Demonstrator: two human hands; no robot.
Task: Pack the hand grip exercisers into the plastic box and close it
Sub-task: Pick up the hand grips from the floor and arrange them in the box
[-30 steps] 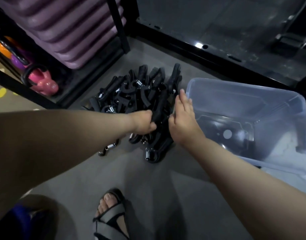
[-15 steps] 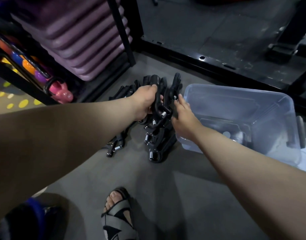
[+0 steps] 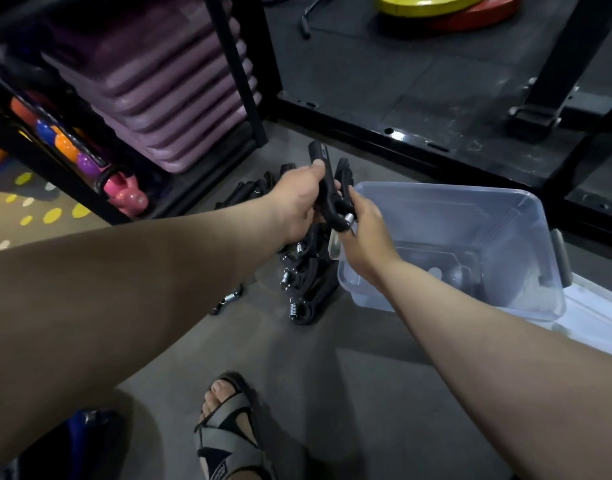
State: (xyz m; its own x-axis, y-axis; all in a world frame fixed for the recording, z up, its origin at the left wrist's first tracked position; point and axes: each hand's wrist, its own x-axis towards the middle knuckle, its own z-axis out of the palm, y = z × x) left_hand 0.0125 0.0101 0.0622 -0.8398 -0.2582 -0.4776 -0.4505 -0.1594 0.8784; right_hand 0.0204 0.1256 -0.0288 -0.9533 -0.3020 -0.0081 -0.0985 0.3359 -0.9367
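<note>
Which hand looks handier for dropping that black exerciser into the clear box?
The right hand, probably: it touches the exerciser at its spring end and hangs by the plastic box rim. The left hand holds it farther from the box.

Both bare forearms are extending forward and converging near the centre of view. The left hand is gripping a black exerciser, thumb pressing on top, fingers curling around it. The right hand is closing on its lower end, knuckles facing up.
</note>
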